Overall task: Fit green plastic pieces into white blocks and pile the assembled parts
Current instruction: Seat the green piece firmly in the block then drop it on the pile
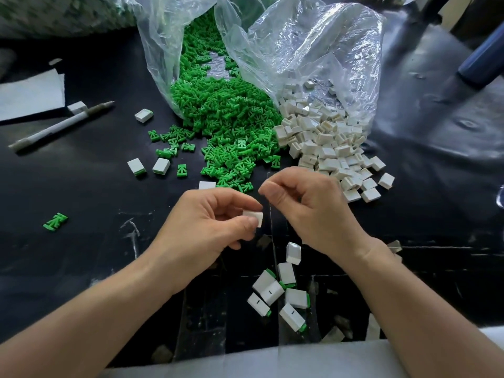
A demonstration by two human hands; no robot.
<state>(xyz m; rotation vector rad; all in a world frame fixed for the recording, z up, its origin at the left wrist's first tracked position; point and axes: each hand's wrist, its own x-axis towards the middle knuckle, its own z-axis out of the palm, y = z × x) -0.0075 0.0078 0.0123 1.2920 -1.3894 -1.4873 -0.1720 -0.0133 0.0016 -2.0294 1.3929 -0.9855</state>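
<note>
— Black tabletop (pixel 81 186); where's the block?
— Pinched in the left hand (pixel 207 225): small white plastic block (pixel 253 218). The right hand (pixel 308 211) curls shut, nothing visible inside.
— Next?
— Probably pick from the heap of green plastic pieces (pixel 231 126), then insert.

A white pen (pixel 60 126) lies on the black table (pixel 81 255) beside white paper (pixel 30 96); clear plastic bags (pixel 313 45) lie behind.
</note>
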